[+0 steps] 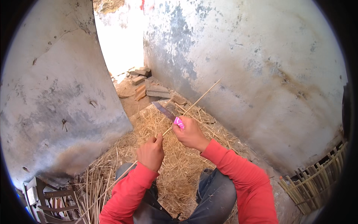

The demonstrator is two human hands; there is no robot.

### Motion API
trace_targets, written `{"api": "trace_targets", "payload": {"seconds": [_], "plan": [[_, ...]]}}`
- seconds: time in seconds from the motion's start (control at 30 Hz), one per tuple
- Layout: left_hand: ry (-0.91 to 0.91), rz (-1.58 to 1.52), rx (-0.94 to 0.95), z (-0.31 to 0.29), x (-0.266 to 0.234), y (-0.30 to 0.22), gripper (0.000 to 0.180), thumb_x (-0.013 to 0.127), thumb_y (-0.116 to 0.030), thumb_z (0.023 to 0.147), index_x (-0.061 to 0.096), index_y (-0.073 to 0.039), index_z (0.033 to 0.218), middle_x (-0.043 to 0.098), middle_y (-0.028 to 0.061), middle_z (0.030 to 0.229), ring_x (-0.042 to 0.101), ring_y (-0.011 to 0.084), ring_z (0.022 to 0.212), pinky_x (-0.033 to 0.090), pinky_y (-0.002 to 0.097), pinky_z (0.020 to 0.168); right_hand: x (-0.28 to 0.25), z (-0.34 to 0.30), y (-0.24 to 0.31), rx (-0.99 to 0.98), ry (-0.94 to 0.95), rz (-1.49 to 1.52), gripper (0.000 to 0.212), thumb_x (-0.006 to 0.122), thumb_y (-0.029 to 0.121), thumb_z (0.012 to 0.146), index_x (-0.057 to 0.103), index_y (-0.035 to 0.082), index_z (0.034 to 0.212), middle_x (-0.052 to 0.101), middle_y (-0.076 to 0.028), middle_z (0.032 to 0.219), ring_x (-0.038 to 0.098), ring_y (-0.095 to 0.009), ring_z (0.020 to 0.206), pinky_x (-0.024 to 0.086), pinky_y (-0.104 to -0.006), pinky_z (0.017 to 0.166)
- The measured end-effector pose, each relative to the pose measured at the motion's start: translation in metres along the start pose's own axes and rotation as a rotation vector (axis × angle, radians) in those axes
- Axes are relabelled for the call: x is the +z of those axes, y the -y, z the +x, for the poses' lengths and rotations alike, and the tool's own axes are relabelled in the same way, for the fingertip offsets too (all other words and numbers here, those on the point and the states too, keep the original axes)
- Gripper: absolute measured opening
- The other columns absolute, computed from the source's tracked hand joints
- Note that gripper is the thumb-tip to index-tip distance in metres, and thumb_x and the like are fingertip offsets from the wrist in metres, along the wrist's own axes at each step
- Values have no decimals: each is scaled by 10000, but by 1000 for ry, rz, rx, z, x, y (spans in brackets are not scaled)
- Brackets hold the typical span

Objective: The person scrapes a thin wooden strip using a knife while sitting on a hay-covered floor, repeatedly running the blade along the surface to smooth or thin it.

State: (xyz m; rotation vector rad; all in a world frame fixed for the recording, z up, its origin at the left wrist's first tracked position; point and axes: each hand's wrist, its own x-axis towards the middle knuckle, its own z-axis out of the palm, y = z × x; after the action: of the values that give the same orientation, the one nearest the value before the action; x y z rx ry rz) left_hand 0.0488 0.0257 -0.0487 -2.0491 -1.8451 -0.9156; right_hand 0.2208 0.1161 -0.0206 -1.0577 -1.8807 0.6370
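My left hand [150, 152] is closed around a long thin strip of bamboo or cane [202, 96], which slants from the lower left up to the far right. In my right hand [191, 133] is a knife [164, 111] with a dark, wide blade and a pink wrapped handle. The blade points up and to the left. Just beyond my left hand, the strip passes by my right hand, close to the knife handle. Whether the knife edge touches the strip is hidden by my fingers.
Pale shavings [175, 168] cover the floor between my legs. Several uncut strips [99, 186] lie at the left, beside a dark plastic crate [56, 203]. Bricks [156, 90] are piled by the bright doorway. A woven slatted basket or panel [317, 183] stands at the right wall [253, 74].
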Motion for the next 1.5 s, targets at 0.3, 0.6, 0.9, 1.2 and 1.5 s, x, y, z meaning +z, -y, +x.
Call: {"api": "trace_targets", "payload": {"seconds": [0.3, 0.6, 0.9, 1.2, 1.5], "plan": [[6, 99, -25, -73, -49, 6, 237, 672, -177, 925, 709, -121, 1152, 674, 111, 814, 687, 354, 660, 510, 483, 557, 22, -176, 99, 71, 141, 254, 260, 724, 205, 879, 608, -2, 773, 585, -151, 602, 569, -249, 534, 441, -417, 531], [265, -552, -280, -275, -125, -47, 181, 673, -40, 960, 754, -21, 1121, 661, 119, 684, 679, 218, 584, 517, 355, 554, 49, -340, 124, 550, -72, 737, 209, 756, 165, 959, 668, 21, 834, 613, 41, 686, 495, -32, 616, 400, -272, 530], [315, -862, -400, -299, -136, -62, 182, 664, -89, 1012, 745, 60, 1079, 750, 76, 762, 702, 129, 579, 561, 263, 570, 43, -340, 117, 488, -93, 501, 286, 852, 245, 897, 700, 13, 970, 619, 28, 681, 535, -25, 645, 439, -261, 555], [231, -1124, -554, -273, -117, -61, 231, 646, -126, 1042, 757, 55, 1131, 763, 103, 799, 720, 111, 708, 567, 250, 616, 48, -330, 109, 394, 20, 597, 211, 779, 197, 966, 724, -6, 955, 619, 46, 696, 504, -20, 636, 410, -256, 552], [166, -716, -253, -280, -88, -82, 218, 731, -113, 964, 774, -46, 1166, 669, 127, 712, 662, 229, 568, 494, 329, 537, 23, -340, 85, 328, -151, 396, 242, 787, 196, 941, 722, -11, 832, 572, 4, 597, 451, -35, 582, 374, -301, 501]]}}
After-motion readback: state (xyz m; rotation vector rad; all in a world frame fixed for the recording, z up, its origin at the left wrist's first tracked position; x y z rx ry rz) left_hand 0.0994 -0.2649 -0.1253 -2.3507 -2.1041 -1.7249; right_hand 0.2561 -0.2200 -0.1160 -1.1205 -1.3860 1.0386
